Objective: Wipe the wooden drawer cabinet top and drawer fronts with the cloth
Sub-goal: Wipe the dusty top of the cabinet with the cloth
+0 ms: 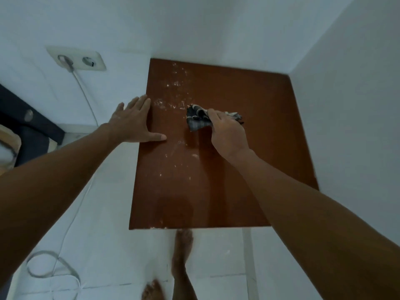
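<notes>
The brown wooden cabinet top [249, 94] fills the middle of the view, set into a white wall corner. White dusty specks are scattered over its left half. My right hand [227, 135] is shut on a dark grey patterned cloth [198, 119], pressed onto the top near its centre. My left hand [134, 122] lies flat with fingers spread on the cabinet's left edge, thumb resting on the wood. The drawer fronts are hidden below the top.
White walls close in behind and on the right. A double wall socket [80, 60] with a plugged white cable [86, 98] sits at left; the cable coils on the white floor [49, 265]. Dark furniture [26, 118] stands far left. My bare feet [181, 252] are below the front edge.
</notes>
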